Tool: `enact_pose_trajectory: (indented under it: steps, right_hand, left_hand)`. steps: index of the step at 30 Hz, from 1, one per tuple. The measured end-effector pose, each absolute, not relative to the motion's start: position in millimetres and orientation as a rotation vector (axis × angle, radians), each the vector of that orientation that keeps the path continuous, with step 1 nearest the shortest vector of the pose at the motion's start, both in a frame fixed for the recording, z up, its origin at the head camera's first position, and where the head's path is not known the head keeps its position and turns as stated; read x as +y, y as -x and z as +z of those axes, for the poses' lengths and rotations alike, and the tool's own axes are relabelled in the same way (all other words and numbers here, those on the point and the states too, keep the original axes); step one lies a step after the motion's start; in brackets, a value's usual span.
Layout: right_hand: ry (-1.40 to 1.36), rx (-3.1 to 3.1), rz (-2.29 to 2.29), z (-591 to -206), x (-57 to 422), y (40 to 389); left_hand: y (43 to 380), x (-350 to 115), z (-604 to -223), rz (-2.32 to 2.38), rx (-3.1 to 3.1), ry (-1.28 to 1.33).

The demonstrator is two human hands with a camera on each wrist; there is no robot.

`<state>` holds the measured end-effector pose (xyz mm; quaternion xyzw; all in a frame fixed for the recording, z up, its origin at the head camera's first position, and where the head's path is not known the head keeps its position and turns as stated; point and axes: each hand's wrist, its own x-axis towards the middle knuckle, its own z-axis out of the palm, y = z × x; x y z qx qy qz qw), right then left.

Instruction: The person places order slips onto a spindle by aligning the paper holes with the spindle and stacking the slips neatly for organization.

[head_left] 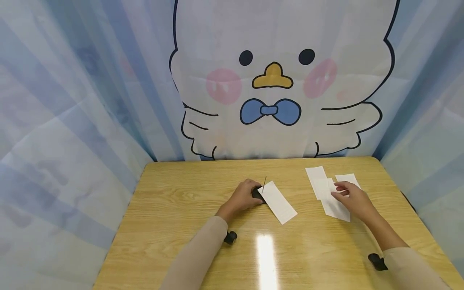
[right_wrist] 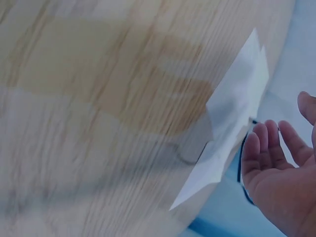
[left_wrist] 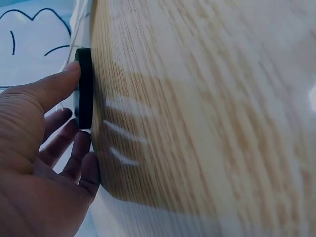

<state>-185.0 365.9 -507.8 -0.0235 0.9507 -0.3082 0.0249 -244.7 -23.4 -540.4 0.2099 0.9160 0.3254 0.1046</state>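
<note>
In the head view my left hand (head_left: 244, 195) grips the black round base (head_left: 256, 194) of a receipt spike, whose thin rod (head_left: 265, 183) points up. One white paper slip (head_left: 280, 205) is at the spike, its upper corner around the rod. The left wrist view shows my thumb and fingers around the edge of the black base (left_wrist: 85, 89), low on the table. My right hand (head_left: 355, 199) hovers over several loose white slips (head_left: 335, 207) on the right, fingers slightly bent. In the right wrist view its thumb stands apart from the fingers (right_wrist: 269, 143), with nothing held, beside the slips (right_wrist: 222, 118).
The light wooden table (head_left: 174, 225) reflects a bright light patch near its front middle. A curtain (head_left: 272, 141) with a cartoon bird hangs behind the back edge, and more curtains close both sides. Black camera mounts (head_left: 230, 237) sit at both wrists.
</note>
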Motion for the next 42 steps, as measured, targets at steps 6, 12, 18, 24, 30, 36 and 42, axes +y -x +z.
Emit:
enact_pose_trajectory:
  steps: [6, 12, 18, 24, 30, 36, 42]
  right_hand:
    - [-0.074, 2.924, -0.943, -513.6, 393.9, 182.9]
    - [-0.214, 2.919, -0.928, -518.1, 418.2, 180.5]
    - [-0.284, 2.908, -0.898, -520.7, 435.0, 172.3]
    - [-0.311, 2.915, -0.854, -528.9, 446.1, 167.2]
    - [-0.351, 2.945, -0.788, -535.8, 446.7, 168.4]
    - [-0.405, 2.958, -0.737, -534.4, 439.7, 168.0]
    - [-0.402, 2.981, -0.704, -535.4, 435.9, 168.5]
  left_hand:
    - [242.6, -21.2, -540.1, 0.947, 2.695, -0.589]
    - [241.6, -21.8, -540.1, 0.962, 2.7, -0.577]
    - [240.9, -22.4, -542.9, 0.969, 2.711, -0.608]
    - [241.4, -23.0, -544.4, 0.986, 2.702, -0.602]
    - [242.8, -23.3, -545.5, 0.986, 2.71, -0.597]
    - [243.8, -21.7, -545.9, 0.953, 2.728, -0.608]
    - [242.4, -22.6, -545.4, 0.958, 2.724, -0.602]
